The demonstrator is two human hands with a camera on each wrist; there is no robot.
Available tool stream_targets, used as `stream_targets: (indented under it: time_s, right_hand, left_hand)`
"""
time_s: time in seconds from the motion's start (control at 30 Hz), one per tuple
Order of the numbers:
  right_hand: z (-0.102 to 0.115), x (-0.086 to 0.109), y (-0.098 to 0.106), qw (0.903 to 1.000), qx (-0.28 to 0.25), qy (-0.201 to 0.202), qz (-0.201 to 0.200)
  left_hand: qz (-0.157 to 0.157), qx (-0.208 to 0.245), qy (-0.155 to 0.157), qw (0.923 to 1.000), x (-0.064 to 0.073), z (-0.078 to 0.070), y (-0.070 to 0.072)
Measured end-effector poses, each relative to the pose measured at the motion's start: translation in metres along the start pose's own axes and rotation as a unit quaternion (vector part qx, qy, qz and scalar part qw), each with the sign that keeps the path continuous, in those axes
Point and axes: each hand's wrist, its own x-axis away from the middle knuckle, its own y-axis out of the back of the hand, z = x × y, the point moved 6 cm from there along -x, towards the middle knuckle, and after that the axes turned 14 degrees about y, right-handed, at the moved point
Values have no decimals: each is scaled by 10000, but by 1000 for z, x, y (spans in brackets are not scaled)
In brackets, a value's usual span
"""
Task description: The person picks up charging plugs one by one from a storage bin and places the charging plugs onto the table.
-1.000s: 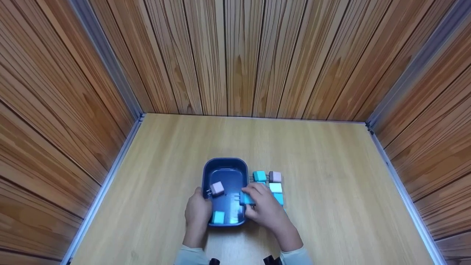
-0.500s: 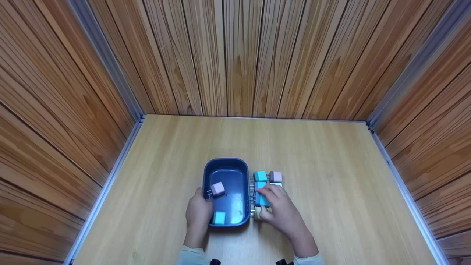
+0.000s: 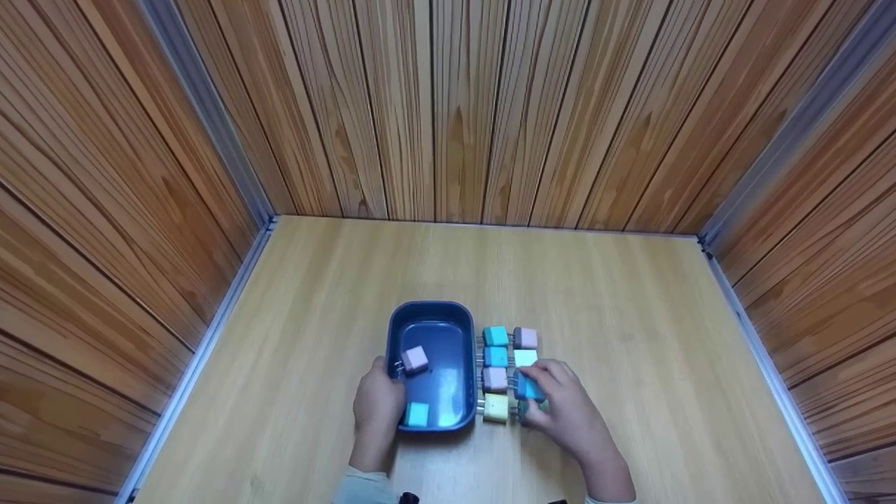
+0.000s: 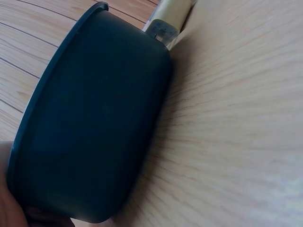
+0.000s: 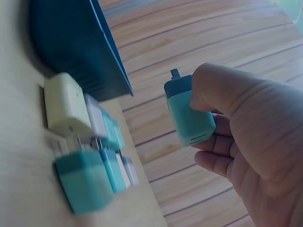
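My left hand (image 3: 379, 400) grips the left wall of a dark blue plastic tray (image 3: 430, 308), its thumb over the rim. Inside the tray lie a lilac plug charger (image 3: 414, 359) and a teal block (image 3: 417, 414), whose prongs I cannot see. My right hand (image 3: 570, 409) pinches a blue plug charger (image 5: 189, 113) between thumb and fingers, raised above the chargers right of the tray. Two columns of chargers stand there, among them a yellow charger (image 3: 496, 407), a lilac one (image 3: 495, 379) and a mint-white one (image 3: 525, 358). The hand partly covers a teal charger (image 5: 85, 182).
The tray's right wall is close beside the prongs of the nearer column. Bare wooden tabletop (image 3: 665, 350) extends right and behind. Wood-plank walls (image 3: 455, 112) with metal edge strips enclose the table on the left, back and right.
My right hand has carried the blue charger from over the tray's right rim to the right, above the outer column. The left hand stays on the tray.
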Motion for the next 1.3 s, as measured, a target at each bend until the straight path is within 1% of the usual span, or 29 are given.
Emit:
stream_targets:
  time_s: [0.2,0.3,0.43,0.63,0.77,0.9,0.97,1.03,1.2,1.3]
  right_hand:
    - [-12,10,4,9998,-127,-134,25]
    - [-18,15,5,9992,-234,-297,123]
    - [-27,22,4,9976,-285,-570,277]
    - [-38,31,3,9948,-392,-851,396]
    - [-49,35,-2,9893,-495,-1240,581]
    - [-57,41,-6,9842,-561,-1525,704]
    - [-59,44,-6,9828,-565,-1595,740]
    - [-61,47,-6,9821,-575,-1629,754]
    - [-69,51,-7,9801,-668,-1718,738]
    - [-73,53,-9,9786,-691,-1768,794]
  left_hand:
    - [-137,-26,-205,9997,0,-3,2]
    - [-104,-24,-173,9998,0,-3,2]
    - [-76,-5,-53,10000,0,-2,1]
    - [-94,13,-27,10000,-1,-2,1]
    - [-101,2,-37,9999,-2,-2,0]
    - [-77,4,-35,10000,-1,0,-1]
    - [-63,16,-31,10000,0,1,-1]
    - [-118,6,-77,9999,0,2,-2]
    - [-259,-35,-265,9993,0,2,0]
    - [-193,-9,-215,9996,0,3,-1]
